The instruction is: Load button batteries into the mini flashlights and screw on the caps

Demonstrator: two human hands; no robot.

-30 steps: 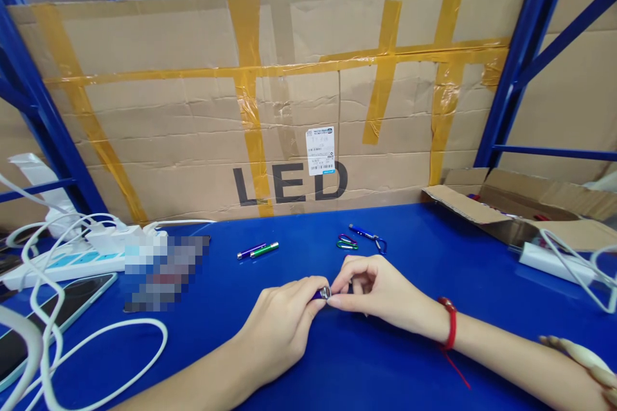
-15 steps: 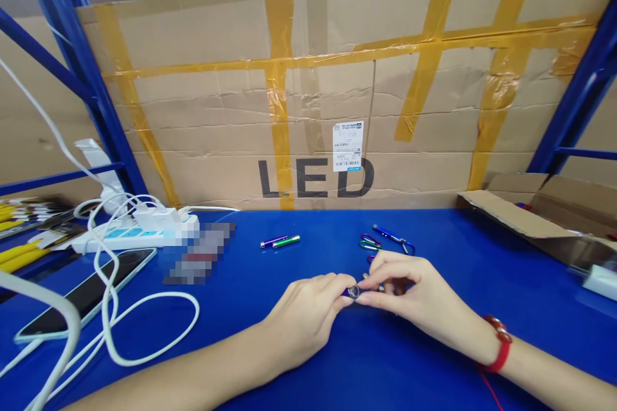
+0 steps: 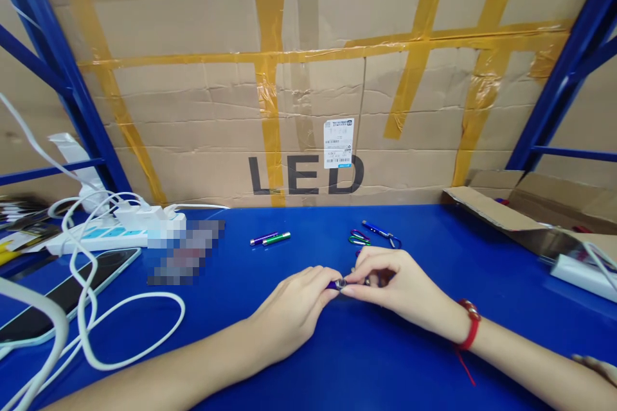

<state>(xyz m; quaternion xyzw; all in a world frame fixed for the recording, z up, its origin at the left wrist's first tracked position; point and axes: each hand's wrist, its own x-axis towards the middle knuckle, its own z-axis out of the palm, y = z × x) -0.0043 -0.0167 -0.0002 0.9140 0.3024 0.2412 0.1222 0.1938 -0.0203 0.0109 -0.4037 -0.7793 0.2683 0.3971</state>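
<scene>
My left hand (image 3: 294, 308) is closed around a small dark purple metal tube (image 3: 332, 284), which looks like a mini penlight. Its round, shiny end faces my right hand (image 3: 385, 276), whose thumb and index finger pinch at that end. Small silvery bits show under the curled fingers of my right hand, too small to name. Just beyond it lie a blue penlight (image 3: 378, 229) with a clip and some coloured carabiner clips (image 3: 358, 239). Farther left, a purple penlight (image 3: 263, 239) and a green penlight (image 3: 276, 239) rest side by side on the blue table.
On the left are a white power strip (image 3: 116, 234), looping white cables (image 3: 180, 314) and a phone (image 3: 62, 298). An open cardboard box (image 3: 496, 209) stands at right. A large carton marked LED (image 3: 216, 109) walls off the back. Part of another hand (image 3: 598, 367) shows at the right edge.
The view has shifted slightly, so everything sits a little farther left. Both hands keep their hold on the tube. Part of another hand has appeared at the lower right edge.
</scene>
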